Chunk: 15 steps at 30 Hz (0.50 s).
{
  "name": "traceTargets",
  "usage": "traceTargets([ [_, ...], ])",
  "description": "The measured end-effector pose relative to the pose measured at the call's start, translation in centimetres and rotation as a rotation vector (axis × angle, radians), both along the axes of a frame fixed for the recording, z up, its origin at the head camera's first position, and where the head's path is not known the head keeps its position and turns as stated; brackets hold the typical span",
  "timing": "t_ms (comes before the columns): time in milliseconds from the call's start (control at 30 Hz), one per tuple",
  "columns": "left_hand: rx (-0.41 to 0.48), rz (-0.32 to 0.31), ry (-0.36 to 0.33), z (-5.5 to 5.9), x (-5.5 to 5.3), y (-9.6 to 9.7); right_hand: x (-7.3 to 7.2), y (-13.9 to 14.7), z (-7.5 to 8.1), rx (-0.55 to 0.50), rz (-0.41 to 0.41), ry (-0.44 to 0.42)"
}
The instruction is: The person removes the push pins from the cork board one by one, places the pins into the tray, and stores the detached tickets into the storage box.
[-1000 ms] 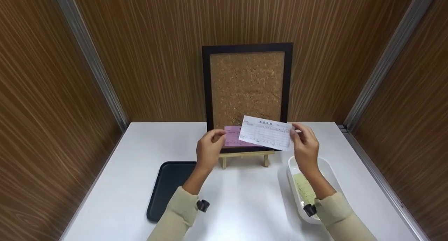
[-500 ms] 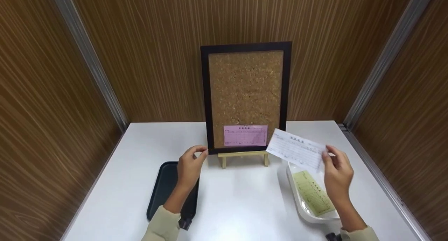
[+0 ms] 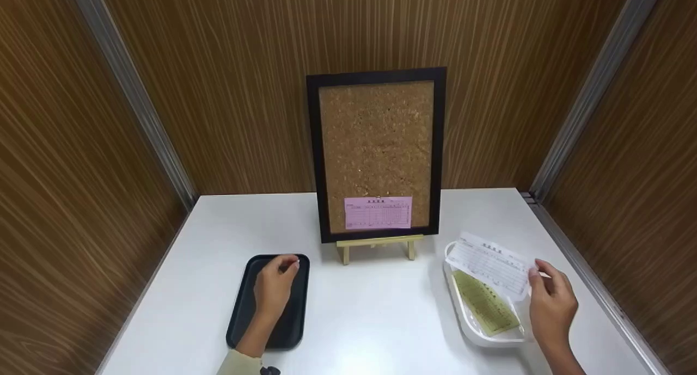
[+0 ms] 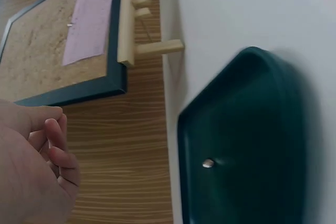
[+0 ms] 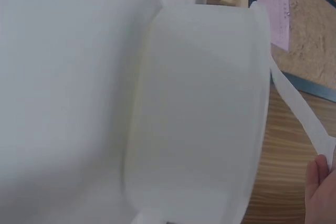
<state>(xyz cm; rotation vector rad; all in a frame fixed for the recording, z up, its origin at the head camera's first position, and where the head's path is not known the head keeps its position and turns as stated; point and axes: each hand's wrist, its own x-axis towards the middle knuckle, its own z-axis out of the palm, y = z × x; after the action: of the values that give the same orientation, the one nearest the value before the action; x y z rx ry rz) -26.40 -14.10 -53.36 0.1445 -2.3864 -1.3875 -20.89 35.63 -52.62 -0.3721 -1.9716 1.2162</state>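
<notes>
My left hand (image 3: pixel 272 290) is over the dark green tray (image 3: pixel 238 323), thumb and index finger pinched together. A tiny bright speck like a pushpin (image 3: pixel 298 262) shows at those fingertips; most of it is hidden. In the left wrist view a small shiny pin (image 4: pixel 208 162) shows against the tray. On the right, my right hand (image 3: pixel 554 304) pinches a white printed slip (image 3: pixel 490 263) by its right edge. The slip hangs tilted over the white plastic box (image 3: pixel 472 336), where a yellow slip (image 3: pixel 486 304) lies.
A black-framed corkboard (image 3: pixel 378 141) stands on a small wooden easel (image 3: pixel 379 241) at the back, with a pink slip (image 3: pixel 378 213) pinned low on it. Wood-grain walls (image 3: pixel 261 92) enclose the white table (image 3: pixel 370 304) on the back and both sides.
The right hand has carried the white slip from in front of the corkboard down and right to the box. The left hand has drawn back down and left over the tray.
</notes>
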Motion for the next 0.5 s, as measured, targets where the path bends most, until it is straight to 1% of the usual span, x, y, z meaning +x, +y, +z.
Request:
traceTargets([
  [100,-0.013,0.005,-0.037,-1.2,0.1,-0.5,0.5,0.5,-0.8,-0.013,-0.037,-0.033],
  [200,-0.022,0.015,-0.068,-2.1,0.1,-1.2,0.7,0.7,-1.3,-0.019,-0.048,-0.062],
  [333,-0.036,0.023,-0.103,-2.9,0.2,-2.2,0.7,0.8,-1.7,-0.022,-0.056,-0.084],
  [500,-0.059,0.004,-0.145,-3.8,0.3,-3.2,0.8,0.7,-2.2,-0.029,-0.067,-0.125],
])
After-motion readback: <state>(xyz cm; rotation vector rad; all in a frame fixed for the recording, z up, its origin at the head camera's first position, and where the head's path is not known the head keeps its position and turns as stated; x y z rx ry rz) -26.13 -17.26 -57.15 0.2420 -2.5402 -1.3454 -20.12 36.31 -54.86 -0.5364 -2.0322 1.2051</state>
